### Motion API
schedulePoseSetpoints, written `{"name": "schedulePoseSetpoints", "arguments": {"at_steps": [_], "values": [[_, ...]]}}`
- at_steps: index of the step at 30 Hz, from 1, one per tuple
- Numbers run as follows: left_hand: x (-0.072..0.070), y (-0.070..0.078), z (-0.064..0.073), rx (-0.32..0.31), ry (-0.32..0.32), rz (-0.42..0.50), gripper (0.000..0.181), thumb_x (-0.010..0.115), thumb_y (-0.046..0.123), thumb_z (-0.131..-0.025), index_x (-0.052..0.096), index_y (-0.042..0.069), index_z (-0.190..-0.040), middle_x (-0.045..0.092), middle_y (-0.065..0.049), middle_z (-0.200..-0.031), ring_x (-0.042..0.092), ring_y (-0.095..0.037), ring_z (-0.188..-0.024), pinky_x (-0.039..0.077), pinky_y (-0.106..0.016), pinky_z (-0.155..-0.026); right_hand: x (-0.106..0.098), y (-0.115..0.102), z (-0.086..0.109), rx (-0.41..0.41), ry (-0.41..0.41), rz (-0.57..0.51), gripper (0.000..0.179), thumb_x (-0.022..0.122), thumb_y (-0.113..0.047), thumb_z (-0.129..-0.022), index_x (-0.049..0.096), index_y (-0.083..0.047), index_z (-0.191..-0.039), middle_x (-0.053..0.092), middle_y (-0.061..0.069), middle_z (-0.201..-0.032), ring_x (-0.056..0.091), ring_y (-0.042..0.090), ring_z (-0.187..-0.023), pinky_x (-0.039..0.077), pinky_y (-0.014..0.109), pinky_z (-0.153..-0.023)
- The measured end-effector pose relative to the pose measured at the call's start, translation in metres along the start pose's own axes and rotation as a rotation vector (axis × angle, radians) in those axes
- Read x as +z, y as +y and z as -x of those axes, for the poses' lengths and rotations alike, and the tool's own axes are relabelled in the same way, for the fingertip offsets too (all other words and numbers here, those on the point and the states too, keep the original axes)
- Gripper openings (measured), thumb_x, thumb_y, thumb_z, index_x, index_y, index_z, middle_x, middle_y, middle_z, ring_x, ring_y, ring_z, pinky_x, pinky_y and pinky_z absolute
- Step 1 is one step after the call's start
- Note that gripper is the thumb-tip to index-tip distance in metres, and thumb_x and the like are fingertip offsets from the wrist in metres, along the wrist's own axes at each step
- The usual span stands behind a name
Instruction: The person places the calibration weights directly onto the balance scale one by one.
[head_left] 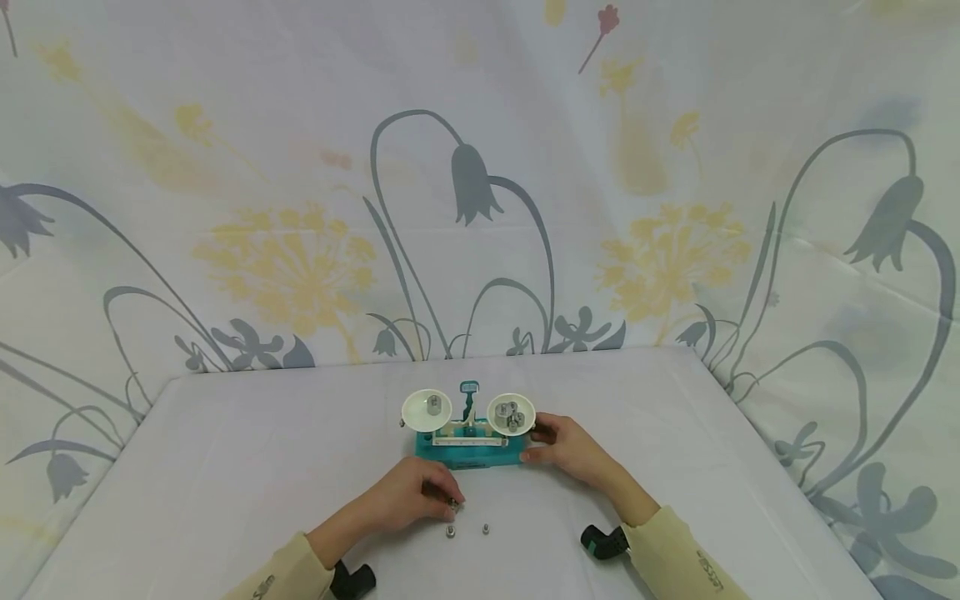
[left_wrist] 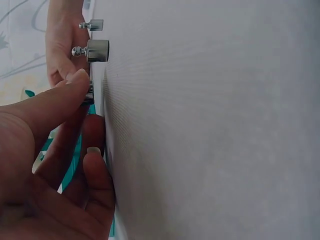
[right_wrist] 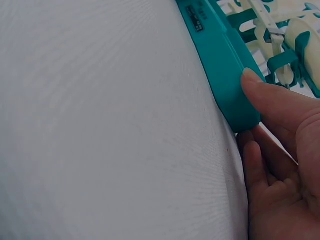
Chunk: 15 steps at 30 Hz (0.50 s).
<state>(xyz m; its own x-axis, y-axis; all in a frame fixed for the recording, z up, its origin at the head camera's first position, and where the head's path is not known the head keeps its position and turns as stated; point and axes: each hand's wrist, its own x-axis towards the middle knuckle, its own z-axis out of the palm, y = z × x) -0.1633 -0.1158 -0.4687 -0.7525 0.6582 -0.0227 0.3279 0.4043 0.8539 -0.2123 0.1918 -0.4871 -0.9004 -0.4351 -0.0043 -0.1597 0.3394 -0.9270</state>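
A teal balance scale [head_left: 465, 454] with two white pans stands on the table. In its left pan [head_left: 415, 410] sits one metal weight [head_left: 433, 405]; the right pan [head_left: 529, 405] holds several weights [head_left: 504, 410]. My left hand [head_left: 408, 497] is in front of the base, pinching a small metal weight [left_wrist: 90, 93] between thumb and fingers, which mostly cover it. Close by, a knobbed weight [left_wrist: 98, 51] and a smaller one [left_wrist: 97, 25] stand on the table. My right hand [head_left: 576, 452] grips the right end of the base, thumb on the teal surface [right_wrist: 230, 75].
A white cloth [head_left: 247, 467] covers the table. Behind it hangs a flower-printed curtain [head_left: 315, 167], which also runs along both sides. Black wrist devices [head_left: 604, 542] are strapped at both sleeves.
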Motion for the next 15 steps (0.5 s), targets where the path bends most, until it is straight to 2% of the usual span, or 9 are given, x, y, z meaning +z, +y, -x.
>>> {"name": "schedulePoseSetpoints", "arguments": {"at_steps": [15], "values": [[-0.0037,0.0049,0.0031,-0.024,0.014,0.056,0.015,0.08,0.007,-0.083,0.079,0.015,-0.096,0.069,0.007,-0.095,0.062,-0.013,-0.089,0.053,-0.025,-0.078,0.0001,0.0,-0.0002,0.014,0.002,0.007,0.066,0.081,-0.011,-0.082,0.051,0.005,-0.138,0.056,0.018,-0.136,0.055,0.033,-0.124,0.043,0.045,-0.105]]}}
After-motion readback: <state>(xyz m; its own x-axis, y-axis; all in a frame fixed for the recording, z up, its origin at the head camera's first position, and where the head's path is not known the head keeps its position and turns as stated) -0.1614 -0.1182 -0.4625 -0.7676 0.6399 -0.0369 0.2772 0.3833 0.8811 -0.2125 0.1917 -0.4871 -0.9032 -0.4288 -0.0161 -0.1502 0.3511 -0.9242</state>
